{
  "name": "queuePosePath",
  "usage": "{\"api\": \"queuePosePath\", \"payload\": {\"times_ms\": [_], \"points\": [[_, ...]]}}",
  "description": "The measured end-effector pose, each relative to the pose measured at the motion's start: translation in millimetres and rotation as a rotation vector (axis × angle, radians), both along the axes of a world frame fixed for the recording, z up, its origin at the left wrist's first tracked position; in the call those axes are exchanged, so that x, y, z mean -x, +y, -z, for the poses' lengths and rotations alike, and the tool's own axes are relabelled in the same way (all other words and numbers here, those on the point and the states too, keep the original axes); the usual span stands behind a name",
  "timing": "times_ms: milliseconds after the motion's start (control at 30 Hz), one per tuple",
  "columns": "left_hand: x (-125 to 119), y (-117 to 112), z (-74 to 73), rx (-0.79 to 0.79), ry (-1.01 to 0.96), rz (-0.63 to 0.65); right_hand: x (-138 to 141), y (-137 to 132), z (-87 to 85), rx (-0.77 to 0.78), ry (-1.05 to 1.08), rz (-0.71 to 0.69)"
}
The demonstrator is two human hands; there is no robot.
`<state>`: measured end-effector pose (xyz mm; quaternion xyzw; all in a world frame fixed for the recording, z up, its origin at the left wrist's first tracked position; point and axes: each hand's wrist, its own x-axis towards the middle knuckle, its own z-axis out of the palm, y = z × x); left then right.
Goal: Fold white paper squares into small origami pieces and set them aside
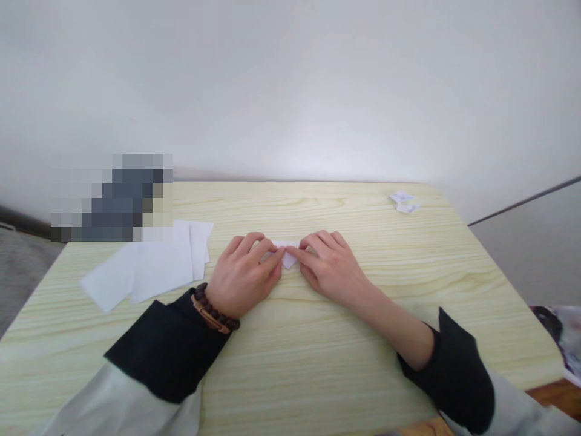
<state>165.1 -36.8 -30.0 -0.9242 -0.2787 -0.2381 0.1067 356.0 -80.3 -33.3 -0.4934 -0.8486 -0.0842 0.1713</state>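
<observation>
Between my hands, at the middle of the table, lies a small folded piece of white paper (289,260) with a point toward me. My left hand (245,266), with a dark beaded bracelet on its wrist, grips the paper's left side, the index finger pressed on its top. On the right side my right hand (330,263) grips it the same way, fingers curled. Both index fingertips nearly meet over the fold. The fingers cover much of the paper's outer parts.
Several loose white paper sheets (163,266) overlap on the left of the wood-grain table (290,375). Small folded paper pieces (403,201) rest at the back right. A blurred-out dark object (122,203) stands at the back left. A pale wall (290,91) runs behind the table.
</observation>
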Motion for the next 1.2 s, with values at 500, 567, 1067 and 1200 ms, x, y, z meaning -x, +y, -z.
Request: {"api": "queuePosePath", "payload": {"times_ms": [500,567,1067,1200], "points": [[1,3,3.4,0.089,-0.144,-0.210,-2,-2,0.3,0.078,0.139,0.180],[2,8,4.9,0.165,-0.166,-0.217,0,0,0.5,0.134,0.254,0.188],[1,14,7.5,0.350,-0.115,-0.176,13,9,6.0,0.225,0.431,0.329],[1,13,7.0,0.335,-0.107,-0.176,12,9,7.3,0.252,0.445,0.259]]}}
